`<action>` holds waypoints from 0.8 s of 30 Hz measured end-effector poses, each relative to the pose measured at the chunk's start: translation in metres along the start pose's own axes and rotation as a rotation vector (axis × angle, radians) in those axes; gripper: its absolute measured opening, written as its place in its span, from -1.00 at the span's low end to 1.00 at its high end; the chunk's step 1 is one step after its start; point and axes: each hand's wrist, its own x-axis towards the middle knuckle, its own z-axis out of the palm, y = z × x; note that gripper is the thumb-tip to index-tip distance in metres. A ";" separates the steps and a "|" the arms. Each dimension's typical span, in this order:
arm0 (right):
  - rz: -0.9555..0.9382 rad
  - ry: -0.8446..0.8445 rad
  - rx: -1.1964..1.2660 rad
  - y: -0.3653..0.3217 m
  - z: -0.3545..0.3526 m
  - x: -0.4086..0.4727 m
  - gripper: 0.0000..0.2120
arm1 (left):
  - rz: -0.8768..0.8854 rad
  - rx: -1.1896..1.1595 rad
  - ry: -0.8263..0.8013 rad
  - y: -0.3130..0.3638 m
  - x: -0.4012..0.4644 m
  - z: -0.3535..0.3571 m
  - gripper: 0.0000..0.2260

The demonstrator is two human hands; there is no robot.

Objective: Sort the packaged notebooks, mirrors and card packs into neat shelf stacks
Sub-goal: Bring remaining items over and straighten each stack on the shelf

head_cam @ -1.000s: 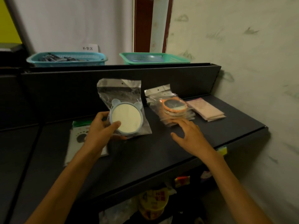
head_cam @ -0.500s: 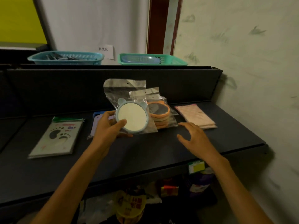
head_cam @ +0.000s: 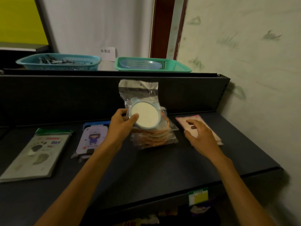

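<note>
So the left hand (head_cam: 121, 123) has carried the bagged blue round mirror (head_cam: 145, 115) over the bagged orange mirror stack (head_cam: 155, 136), grip pinching its rim; the right hand (head_cam: 201, 136), fingers relaxed, now rests on the pink card packs (head_cam: 189, 120).

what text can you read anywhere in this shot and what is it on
"补货区": black print on the white paper sign standing against the wall between the two plastic baskets.
Grey paw-print notebook in its clear wrapper: coloured cover lettering, too blurred to read.
Green and yellow shelf-edge price tag: print too small to read.
Purple cartoon-figure card pack: small marks, not readable.
Blue-rimmed round mirror in its clear bag, gripped by the left hand: no text visible.
</note>
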 end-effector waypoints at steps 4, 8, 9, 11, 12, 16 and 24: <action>0.022 -0.014 -0.009 0.014 0.003 0.015 -0.61 | -0.028 0.046 -0.026 -0.010 0.015 0.012 -0.57; 0.028 -0.029 -0.005 0.022 0.006 0.026 -0.62 | -0.013 0.140 -0.012 -0.016 0.024 0.019 -0.55; 0.026 -0.042 -0.004 0.024 0.007 0.028 -0.61 | -0.001 0.178 0.001 -0.016 0.026 0.021 -0.52; 0.015 -0.077 0.003 0.028 0.007 0.031 -0.61 | 0.045 0.284 0.031 -0.015 0.027 0.026 -0.49; 0.007 -0.094 0.011 0.030 0.007 0.032 -0.60 | 0.074 0.342 0.042 -0.015 0.027 0.029 -0.49; -0.015 -0.138 0.013 0.037 0.002 0.040 -0.59 | 0.137 0.539 0.098 -0.015 0.025 0.037 -0.57; -0.066 -0.181 0.020 0.043 -0.002 0.048 -0.59 | 0.203 0.802 0.125 -0.012 0.022 0.041 -0.57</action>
